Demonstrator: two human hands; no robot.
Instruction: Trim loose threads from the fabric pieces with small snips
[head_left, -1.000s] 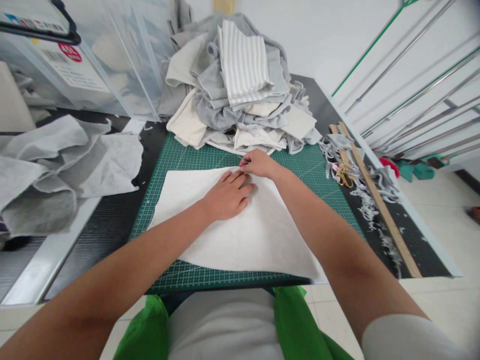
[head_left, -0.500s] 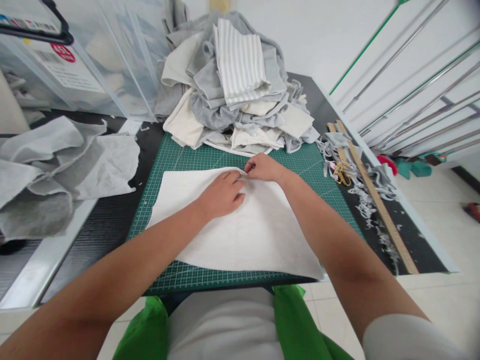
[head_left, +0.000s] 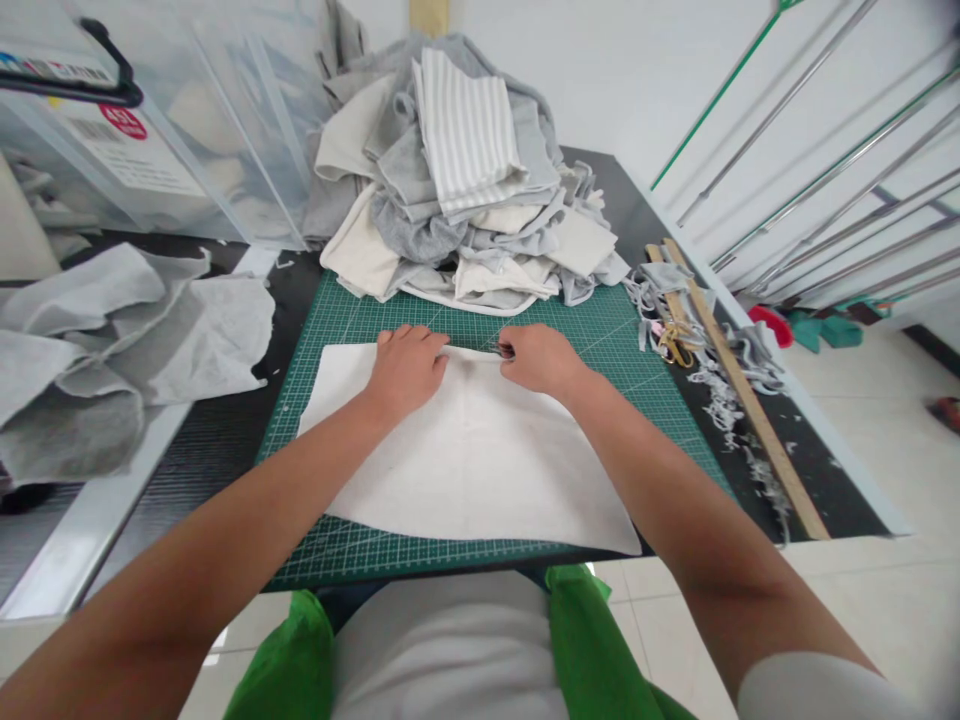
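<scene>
Head view: left hand (head_left: 405, 368) pressed flat, right hand (head_left: 538, 358) pinching white fabric's (head_left: 480, 460) far edge.

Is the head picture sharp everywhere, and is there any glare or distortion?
Head view: even, soft light; white cloth and both hands, left hand, right hand, look sharp; straight metal rods fan outward from wide-angle distortion; far corners slightly soft; no strong glare.

This is a sewing or fabric-cutting workshop. A green gridded cutting mat (head_left: 600, 345) covers the desk (head_left: 225, 440), with a heap of folded grey and cream fabric pieces (head_left: 457, 200) at 12 o'clock, a long wooden ruler (head_left: 739, 375) and cloth scraps (head_left: 720, 390) at 2 o'clock, and clear storage bins (head_left: 172, 140) at 10 o'clock.
</scene>
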